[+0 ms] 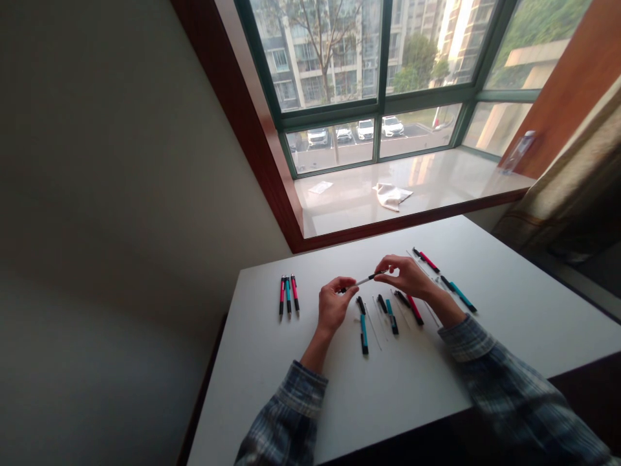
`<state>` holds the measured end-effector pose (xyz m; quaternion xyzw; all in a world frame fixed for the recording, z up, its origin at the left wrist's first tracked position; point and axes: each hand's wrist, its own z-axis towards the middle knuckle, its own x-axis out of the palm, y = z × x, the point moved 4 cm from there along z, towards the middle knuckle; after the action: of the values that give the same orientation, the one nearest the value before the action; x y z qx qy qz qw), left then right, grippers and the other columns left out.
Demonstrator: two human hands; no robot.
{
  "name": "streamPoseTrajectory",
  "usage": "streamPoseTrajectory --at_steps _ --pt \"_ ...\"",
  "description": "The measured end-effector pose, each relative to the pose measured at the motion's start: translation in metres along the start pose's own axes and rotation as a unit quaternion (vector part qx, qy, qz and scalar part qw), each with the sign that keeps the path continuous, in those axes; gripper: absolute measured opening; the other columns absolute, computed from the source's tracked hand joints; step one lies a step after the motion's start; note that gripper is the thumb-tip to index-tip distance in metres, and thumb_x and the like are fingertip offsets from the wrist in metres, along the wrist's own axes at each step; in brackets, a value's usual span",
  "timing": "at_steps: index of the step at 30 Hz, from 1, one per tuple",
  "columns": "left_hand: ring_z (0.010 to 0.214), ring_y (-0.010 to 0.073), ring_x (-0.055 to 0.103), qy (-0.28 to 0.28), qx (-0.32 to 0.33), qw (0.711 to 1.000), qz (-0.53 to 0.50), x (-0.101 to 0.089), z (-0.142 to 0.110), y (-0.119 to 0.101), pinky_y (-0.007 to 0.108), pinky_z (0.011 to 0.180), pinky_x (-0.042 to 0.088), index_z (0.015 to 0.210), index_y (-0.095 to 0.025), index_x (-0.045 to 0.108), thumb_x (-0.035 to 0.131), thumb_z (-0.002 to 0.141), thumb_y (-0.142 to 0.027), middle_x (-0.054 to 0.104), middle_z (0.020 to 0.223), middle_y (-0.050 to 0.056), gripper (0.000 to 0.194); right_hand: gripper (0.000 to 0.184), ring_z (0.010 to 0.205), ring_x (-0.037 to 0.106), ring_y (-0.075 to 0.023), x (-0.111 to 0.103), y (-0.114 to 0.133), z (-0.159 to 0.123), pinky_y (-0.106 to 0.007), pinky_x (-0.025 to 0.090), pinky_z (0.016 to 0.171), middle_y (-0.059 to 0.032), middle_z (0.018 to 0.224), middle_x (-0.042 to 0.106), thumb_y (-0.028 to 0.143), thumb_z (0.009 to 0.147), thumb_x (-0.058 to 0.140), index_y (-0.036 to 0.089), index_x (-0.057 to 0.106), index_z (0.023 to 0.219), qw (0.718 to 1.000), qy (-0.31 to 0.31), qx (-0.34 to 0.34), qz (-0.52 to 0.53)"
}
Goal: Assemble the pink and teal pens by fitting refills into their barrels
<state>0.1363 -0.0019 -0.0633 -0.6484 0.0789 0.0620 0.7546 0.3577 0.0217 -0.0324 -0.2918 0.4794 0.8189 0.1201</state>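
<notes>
My left hand [334, 303] and my right hand [405, 275] both pinch a thin pen refill [365, 281] above the white table [504, 310], and its far end is hidden by my left fingers. Three assembled pens [288, 294], red and teal, lie side by side left of my hands. Below and right of my right hand lie separated pen parts: a teal barrel [363, 334], a red barrel [414, 309] and a black section [360, 305]. Thin clear refills [373, 327] lie among them. Further right are a red pen part [425, 261] and a teal one [458, 296].
The table's far edge meets a window sill [412, 207] holding a crumpled pale cloth [392, 196] and a small paper. A clear bottle [517, 152] stands at the sill's right end, beside a curtain [567, 175]. A wall rises left of the table.
</notes>
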Motion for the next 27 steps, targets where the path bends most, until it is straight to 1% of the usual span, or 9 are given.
streamPoseTrajectory --at_steps 3,6,10,15,19,20,22,24,27 --pt "0.093 0.0237 0.071 -0.003 0.013 1.000 0.004 0.000 -0.001 -0.002 0.041 0.092 0.054 0.092 -0.020 0.079 0.079 0.079 -0.034 0.079 0.097 0.008 0.019 0.050 0.067 0.059 -0.0184 0.002 -0.001 0.000 -0.032 0.047 0.067 -0.0041 0.068 0.068 0.059 0.098 0.056 0.020 0.071 0.071 0.999 0.006 0.011 -0.034" --pt "0.094 0.0239 0.071 -0.005 0.022 1.000 0.009 -0.002 -0.001 -0.007 0.041 0.093 0.054 0.091 -0.020 0.078 0.079 0.079 -0.033 0.078 0.097 0.008 0.018 0.058 0.062 0.059 -0.0172 0.004 -0.001 0.000 -0.031 0.045 0.065 -0.0035 0.062 0.066 0.061 0.099 0.052 0.020 0.068 0.063 0.999 0.025 0.029 -0.020" --pt "0.097 0.0232 0.069 0.003 0.042 0.999 0.000 -0.008 0.000 -0.019 0.041 0.095 0.053 0.093 -0.020 0.075 0.076 0.082 -0.031 0.076 0.099 0.008 0.016 0.054 0.062 0.060 -0.0164 0.007 0.005 -0.001 -0.029 0.045 0.064 -0.0038 0.069 0.071 0.062 0.098 0.055 0.019 0.074 0.071 0.998 0.037 0.038 0.026" --pt "0.100 0.0213 0.066 0.033 0.057 0.997 -0.046 -0.006 -0.005 -0.028 0.038 0.092 0.055 0.110 -0.022 0.068 0.069 0.085 -0.029 0.070 0.112 0.009 0.026 0.049 0.062 0.060 -0.0154 0.021 0.020 -0.003 -0.028 0.045 0.063 -0.0032 0.071 0.072 0.061 0.096 0.059 0.019 0.076 0.077 0.996 0.074 0.002 0.042" --pt "0.099 0.0209 0.066 0.046 0.075 0.993 -0.076 0.000 -0.011 -0.030 0.036 0.092 0.054 0.113 -0.021 0.065 0.065 0.087 -0.029 0.068 0.113 0.009 0.028 0.046 0.065 0.063 -0.0167 0.022 0.027 -0.004 -0.029 0.048 0.064 -0.0036 0.074 0.073 0.059 0.097 0.059 0.020 0.076 0.079 0.998 0.044 0.010 0.046" --pt "0.099 0.0207 0.066 0.033 0.078 0.993 -0.079 0.000 -0.010 -0.029 0.035 0.091 0.054 0.113 -0.021 0.065 0.063 0.088 -0.030 0.068 0.111 0.009 0.027 0.045 0.065 0.063 -0.0172 0.022 0.028 -0.004 -0.030 0.049 0.064 -0.0039 0.075 0.074 0.059 0.097 0.060 0.021 0.076 0.080 0.998 0.040 0.011 0.044" --pt "0.097 0.0204 0.065 -0.019 0.082 0.994 -0.074 -0.007 -0.007 -0.028 0.034 0.089 0.053 0.111 -0.020 0.066 0.060 0.090 -0.031 0.069 0.107 0.008 0.025 0.041 0.067 0.064 -0.0188 0.020 0.029 -0.004 -0.032 0.052 0.065 -0.0050 0.078 0.075 0.058 0.094 0.064 0.022 0.077 0.083 0.999 0.022 0.012 0.043" --pt "0.099 0.0206 0.066 -0.087 0.084 0.991 -0.064 -0.019 -0.003 -0.025 0.033 0.089 0.053 0.110 -0.020 0.066 0.058 0.092 -0.034 0.069 0.108 0.008 0.025 0.036 0.072 0.067 -0.0214 0.018 0.027 -0.005 -0.036 0.056 0.069 -0.0068 0.087 0.078 0.057 0.092 0.068 0.023 0.079 0.090 0.998 -0.024 0.020 0.055" --pt "0.099 0.0204 0.066 -0.178 0.097 0.978 -0.050 -0.045 0.001 -0.019 0.032 0.090 0.052 0.107 -0.020 0.067 0.057 0.092 -0.034 0.070 0.109 0.008 0.023 0.031 0.081 0.071 -0.0236 0.019 0.026 -0.007 -0.039 0.060 0.076 -0.0081 0.100 0.079 0.052 0.092 0.069 0.025 0.080 0.105 0.990 -0.108 0.034 0.085"
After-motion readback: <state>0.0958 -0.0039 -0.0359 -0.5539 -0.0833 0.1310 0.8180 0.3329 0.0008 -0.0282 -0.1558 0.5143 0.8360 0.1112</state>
